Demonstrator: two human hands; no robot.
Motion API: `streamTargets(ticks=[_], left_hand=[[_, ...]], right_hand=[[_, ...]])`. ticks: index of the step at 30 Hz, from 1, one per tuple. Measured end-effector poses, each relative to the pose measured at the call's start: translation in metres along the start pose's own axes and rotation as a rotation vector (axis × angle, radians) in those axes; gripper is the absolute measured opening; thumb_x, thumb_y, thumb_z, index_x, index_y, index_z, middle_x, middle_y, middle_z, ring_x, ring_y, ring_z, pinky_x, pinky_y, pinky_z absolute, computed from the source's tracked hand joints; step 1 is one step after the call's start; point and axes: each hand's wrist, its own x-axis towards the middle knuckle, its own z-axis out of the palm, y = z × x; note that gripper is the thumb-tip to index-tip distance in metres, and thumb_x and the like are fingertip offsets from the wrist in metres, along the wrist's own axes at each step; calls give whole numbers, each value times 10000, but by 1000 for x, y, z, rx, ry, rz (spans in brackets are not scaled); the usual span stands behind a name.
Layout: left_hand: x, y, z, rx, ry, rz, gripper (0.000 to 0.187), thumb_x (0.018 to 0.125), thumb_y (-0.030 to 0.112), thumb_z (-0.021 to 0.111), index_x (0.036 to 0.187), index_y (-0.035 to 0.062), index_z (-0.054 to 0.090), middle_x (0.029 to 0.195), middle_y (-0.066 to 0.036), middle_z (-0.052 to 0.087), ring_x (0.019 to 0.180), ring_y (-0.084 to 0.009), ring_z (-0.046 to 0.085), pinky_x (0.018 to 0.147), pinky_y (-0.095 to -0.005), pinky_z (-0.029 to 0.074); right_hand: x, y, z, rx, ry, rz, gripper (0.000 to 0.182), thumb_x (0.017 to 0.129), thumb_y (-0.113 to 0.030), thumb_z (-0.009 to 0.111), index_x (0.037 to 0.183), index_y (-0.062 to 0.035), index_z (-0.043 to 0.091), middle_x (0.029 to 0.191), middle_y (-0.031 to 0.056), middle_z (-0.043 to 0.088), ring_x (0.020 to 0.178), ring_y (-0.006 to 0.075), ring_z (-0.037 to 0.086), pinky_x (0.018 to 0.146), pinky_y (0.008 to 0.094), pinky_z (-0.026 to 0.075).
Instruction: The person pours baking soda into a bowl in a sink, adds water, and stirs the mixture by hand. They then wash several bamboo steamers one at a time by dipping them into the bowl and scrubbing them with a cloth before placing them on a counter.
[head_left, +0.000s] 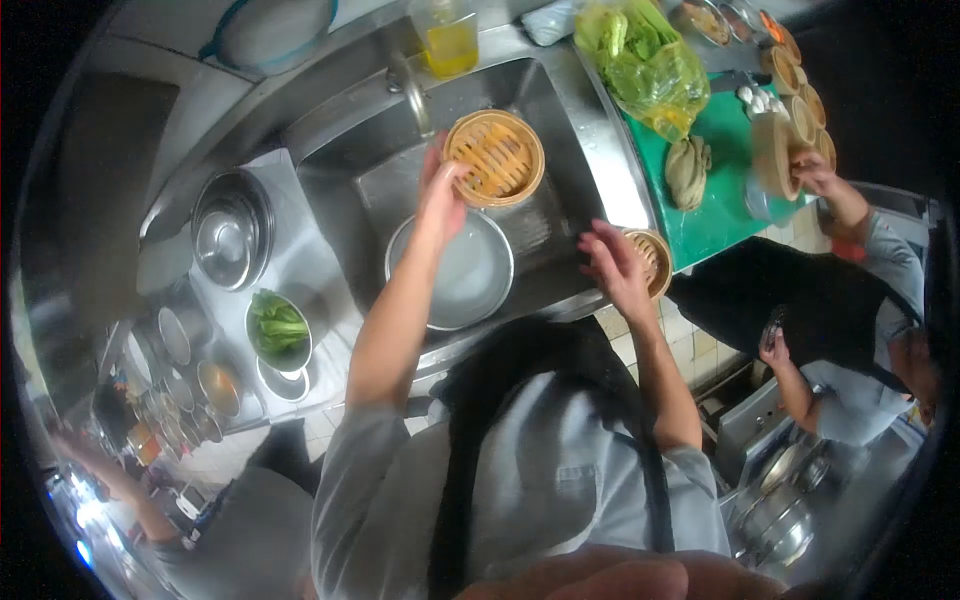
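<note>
My left hand (pixel 443 198) grips the left edge of a round bamboo steamer basket (pixel 494 158), slatted side showing, held over the metal sink (pixel 550 110). Below it, inside the sink, a round metal bowl (pixel 465 270) holds cloudy liquid. Over the sink's right edge is my right hand (pixel 615 262), its fingers apart and nothing between them. Just right of that hand, a second bamboo basket (pixel 650 262) lies at the counter edge, partly hidden by the hand. The faucet (pixel 410 95) stands behind the held basket.
At right, a co-worker's hand (pixel 818 175) holds a bamboo basket (pixel 772 155) above a green board (pixel 715 225) with bagged greens (pixel 650 70) and a cloth (pixel 688 172). Left are stacked metal bowls (pixel 232 230) and a pot of leafy greens (pixel 278 325). Another person (pixel 235 530) stands lower left.
</note>
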Motion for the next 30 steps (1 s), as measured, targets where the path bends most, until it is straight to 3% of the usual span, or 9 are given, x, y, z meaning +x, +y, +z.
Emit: streamTargets(ticks=[4, 7, 10, 12, 13, 15, 18, 25, 30], left_hand=[[5, -16, -19, -205, -23, -138, 582, 850, 215, 595, 1396, 37, 502, 1369, -133, 561, 1312, -317, 527, 1124, -549, 413], [-9, -5, 1, -185, -58, -155, 631, 861, 269, 585, 1433, 34, 462, 1412, -151, 526, 1333, -341, 511, 1115, -533, 426], [-11, -1, 13, -76, -102, -46, 628, 856, 236, 576, 1434, 24, 453, 1400, -147, 541, 1332, -330, 515, 1108, -510, 433], [-10, 8, 18, 144, -74, 84, 588, 919, 236, 614, 1434, 7, 445, 1400, -156, 543, 1291, -292, 547, 1060, -450, 477], [-10, 13, 21, 156, -69, 81, 588, 919, 236, 614, 1434, 7, 445, 1400, -156, 543, 1291, -292, 547, 1060, -450, 477], [-11, 27, 33, 627, -28, 106, 589, 970, 287, 675, 1426, -4, 441, 1349, -165, 576, 1201, -251, 596, 994, -384, 515], [7, 31, 25, 789, -47, 122, 596, 978, 357, 704, 1385, -14, 478, 1273, -160, 614, 1110, -236, 631, 947, -350, 529], [28, 19, 23, 663, 21, 12, 450, 1033, 287, 622, 1328, -41, 532, 1262, -150, 629, 1112, -247, 635, 941, -375, 527], [28, 3, 37, 346, 97, 8, 397, 1069, 260, 546, 1356, -13, 529, 1277, -145, 625, 1126, -250, 629, 935, -389, 532]], right_hand=[[46, 4, 26, 17, -171, 40, 873, 964, -520, 661, 1572, -15, 292, 1482, 205, 507, 1275, 264, 574, 964, 379, 529], [65, -25, 45, 88, -232, 77, 1023, 918, -554, 707, 1609, -16, 179, 1532, 218, 434, 1282, 298, 565, 1029, 403, 499], [94, -36, 76, 213, -228, 14, 979, 914, -478, 740, 1591, -2, 216, 1483, 217, 486, 1279, 312, 564, 1049, 401, 486], [112, -35, 85, 183, -195, -269, 936, 889, -337, 803, 1541, 55, 257, 1442, 214, 513, 1286, 261, 547, 1024, 395, 506], [113, -32, 87, 196, -196, -265, 936, 889, -337, 803, 1541, 55, 257, 1442, 214, 513, 1286, 261, 547, 1024, 395, 506], [111, -35, 90, 23, -176, -216, 942, 855, -277, 830, 1529, 65, 268, 1393, 215, 551, 1264, 252, 565, 1040, 358, 492], [102, -41, 96, -60, -152, -154, 956, 846, -275, 829, 1529, 78, 261, 1378, 227, 564, 1246, 249, 580, 1046, 352, 484], [94, -40, 67, -13, -173, -313, 1032, 862, -366, 828, 1559, 86, 216, 1459, 253, 502, 1266, 278, 572, 1008, 388, 506], [49, -26, 20, -95, -242, -235, 895, 932, -310, 762, 1585, 11, 240, 1522, 193, 466, 1292, 246, 560, 984, 379, 529]])
